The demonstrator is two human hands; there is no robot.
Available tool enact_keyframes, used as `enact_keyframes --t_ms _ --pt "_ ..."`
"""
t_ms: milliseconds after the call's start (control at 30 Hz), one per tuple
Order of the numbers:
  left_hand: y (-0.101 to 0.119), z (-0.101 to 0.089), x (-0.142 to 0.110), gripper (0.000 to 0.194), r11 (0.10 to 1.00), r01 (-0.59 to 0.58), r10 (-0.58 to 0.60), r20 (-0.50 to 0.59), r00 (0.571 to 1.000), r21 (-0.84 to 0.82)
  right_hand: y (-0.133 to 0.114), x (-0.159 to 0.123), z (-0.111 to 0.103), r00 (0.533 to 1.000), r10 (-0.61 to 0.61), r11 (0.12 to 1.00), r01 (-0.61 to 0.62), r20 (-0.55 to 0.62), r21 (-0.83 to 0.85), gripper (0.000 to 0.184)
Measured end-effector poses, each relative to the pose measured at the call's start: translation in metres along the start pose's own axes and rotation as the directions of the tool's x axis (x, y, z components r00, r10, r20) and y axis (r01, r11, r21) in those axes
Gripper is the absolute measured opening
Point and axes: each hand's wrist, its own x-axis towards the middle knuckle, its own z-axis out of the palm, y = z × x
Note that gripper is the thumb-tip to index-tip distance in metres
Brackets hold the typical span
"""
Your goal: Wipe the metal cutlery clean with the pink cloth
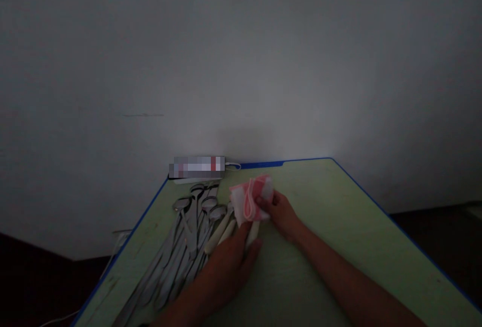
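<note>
My right hand point(282, 212) is closed on a folded pink-and-white cloth point(239, 199), its thumb pressing the near face. Just below, my left hand point(234, 262) grips a utensil with a cream handle point(252, 233); the cloth covers its upper end, so I cannot tell its kind. Two more cream handles point(216, 236) lie just left of that hand, among the cutlery. A pile of metal spoons point(209, 203) and other long silver utensils spreads over the table's left side, partly hidden by my left forearm.
The pale green table point(320, 191) has a blue edge and stands against a grey wall point(241, 66). At its back left corner a device with a blurred-out screen point(198, 166) leans near the wall, a white cable point(234, 166) beside it. The room is dim.
</note>
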Motion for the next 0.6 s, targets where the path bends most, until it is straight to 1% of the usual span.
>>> enact_keyframes --t_ms 67,133,200,267,300,400,467,533,600 --pt "0.002 0.001 0.001 0.039 1.000 0.004 -0.004 -0.018 1.000 0.001 0.002 0.000 -0.002 1.000 -0.001 0.998 -0.001 -0.027 -0.057 0.029" --pt "0.005 0.000 0.003 0.038 1.000 -0.005 0.004 -0.039 0.999 -0.030 0.005 -0.001 -0.003 0.998 0.011 0.998 -0.015 -0.065 -0.068 0.033" --pt "0.007 -0.002 0.005 0.037 0.997 -0.003 -0.001 -0.052 0.999 -0.074 0.008 -0.001 -0.004 0.994 0.032 0.998 -0.038 -0.108 -0.054 0.038" --pt "0.009 -0.005 0.007 0.035 0.994 0.012 -0.020 -0.071 0.997 -0.111 0.009 0.000 -0.005 0.991 0.069 0.998 -0.068 -0.116 0.009 0.040" --pt "0.009 -0.005 0.008 0.034 0.992 0.019 -0.030 -0.087 0.996 -0.124 0.009 0.000 -0.005 0.991 0.089 0.994 -0.083 -0.097 0.065 0.038" --pt "0.007 -0.006 0.008 0.032 0.989 0.014 -0.037 -0.155 0.987 -0.148 0.003 0.000 -0.004 0.992 0.126 0.963 -0.127 0.018 0.238 0.029" --pt "0.005 -0.004 0.007 0.033 0.990 -0.003 -0.021 -0.177 0.984 -0.138 -0.002 0.000 -0.004 0.987 0.135 0.944 -0.153 0.082 0.294 0.029" --pt "0.003 -0.003 0.006 0.034 0.996 -0.008 -0.005 -0.144 0.990 -0.091 -0.004 -0.001 -0.004 0.982 0.146 0.934 -0.177 0.121 0.309 0.032" --pt "0.001 -0.002 0.005 0.034 1.000 -0.008 0.006 -0.097 0.995 -0.018 -0.003 -0.001 -0.004 0.981 0.141 0.934 -0.177 0.134 0.310 0.031"
